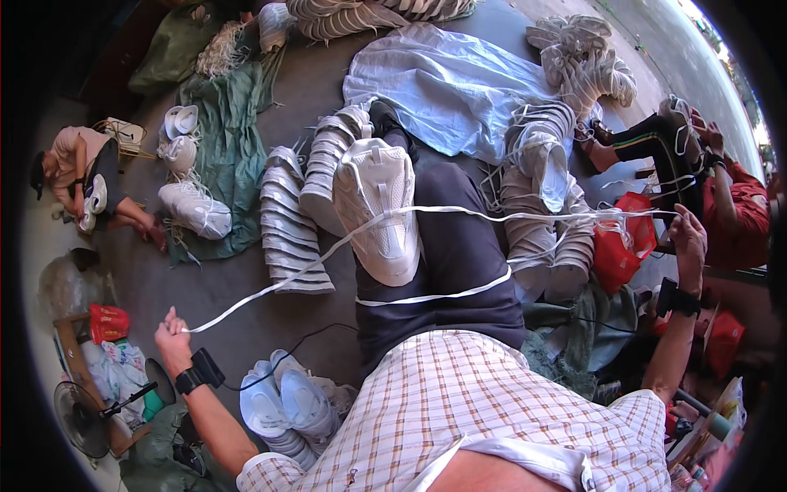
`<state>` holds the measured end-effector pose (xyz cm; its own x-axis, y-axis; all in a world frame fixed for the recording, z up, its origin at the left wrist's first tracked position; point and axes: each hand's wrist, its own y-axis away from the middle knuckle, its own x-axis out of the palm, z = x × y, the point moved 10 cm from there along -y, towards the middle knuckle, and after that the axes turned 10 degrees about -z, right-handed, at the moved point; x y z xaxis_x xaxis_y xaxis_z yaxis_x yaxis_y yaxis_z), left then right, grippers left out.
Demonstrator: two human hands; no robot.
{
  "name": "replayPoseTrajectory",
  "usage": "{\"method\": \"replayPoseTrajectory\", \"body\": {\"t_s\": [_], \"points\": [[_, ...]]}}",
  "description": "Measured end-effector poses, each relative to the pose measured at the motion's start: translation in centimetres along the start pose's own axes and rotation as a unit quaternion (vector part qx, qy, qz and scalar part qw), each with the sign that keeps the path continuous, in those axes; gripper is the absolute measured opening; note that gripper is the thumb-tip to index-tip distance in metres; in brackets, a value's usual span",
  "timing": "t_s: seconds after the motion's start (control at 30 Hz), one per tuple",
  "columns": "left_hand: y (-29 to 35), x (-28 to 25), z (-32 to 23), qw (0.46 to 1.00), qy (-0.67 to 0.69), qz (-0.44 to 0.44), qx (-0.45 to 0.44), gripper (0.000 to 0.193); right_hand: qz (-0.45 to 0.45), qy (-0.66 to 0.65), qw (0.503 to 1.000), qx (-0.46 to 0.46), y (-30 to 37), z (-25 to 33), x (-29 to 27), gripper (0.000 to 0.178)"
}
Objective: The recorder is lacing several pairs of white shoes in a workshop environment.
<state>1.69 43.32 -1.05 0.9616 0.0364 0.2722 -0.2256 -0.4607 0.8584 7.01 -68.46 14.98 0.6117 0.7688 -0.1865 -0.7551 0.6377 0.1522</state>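
A white sneaker rests on my dark-trousered left thigh. A long white shoelace runs across it, stretched wide to both sides. At the far left, my left hand is closed on one end of the lace. My right hand, raised at the right side, pinches the lace near its other end. Another loose strand of lace curves over my thighs below the shoe. A dark strap with a small box sits on each wrist.
Nested stacks of white shoes stand left of my legs, with more stacks to the right. A pale blue sheet lies ahead. A red bag is near my right hand. People sit at left and right; a fan stands lower left.
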Motion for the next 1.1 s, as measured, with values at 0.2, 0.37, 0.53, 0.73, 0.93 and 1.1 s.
{"method": "replayPoseTrajectory", "body": {"t_s": [0.2, 0.37, 0.53, 0.73, 0.93, 1.1], "points": [[9.6, 7.7, 15.3, 0.928, -0.267, 0.254, 0.058, 0.027, 0.265, 0.183, 0.946, -0.038, 13.1, 3.5, 24.2, 0.012], [24.7, 11.7, 31.2, 0.768, -0.45, 0.41, 0.198, 0.028, 0.423, 0.106, 0.897, -0.073, 22.3, 3.1, 36.9, 0.008], [28.9, 10.3, 39.2, 0.65, -0.501, 0.53, 0.213, 0.034, 0.471, 0.012, 0.871, -0.137, 28.3, 4.3, 44.2, 0.013], [28.4, 9.5, 39.8, 0.735, -0.444, 0.501, 0.102, 0.03, 0.32, -0.004, 0.897, -0.305, 28.3, 3.8, 44.3, 0.015], [28.8, 9.4, 39.8, 0.734, -0.477, 0.462, 0.144, 0.034, 0.244, -0.092, 0.955, -0.139, 26.5, 1.7, 42.8, 0.032], [29.2, 9.5, 39.3, 0.726, -0.481, 0.45, 0.197, 0.034, 0.289, -0.162, 0.939, 0.095, 28.0, -2.4, 41.3, 0.027]]}}
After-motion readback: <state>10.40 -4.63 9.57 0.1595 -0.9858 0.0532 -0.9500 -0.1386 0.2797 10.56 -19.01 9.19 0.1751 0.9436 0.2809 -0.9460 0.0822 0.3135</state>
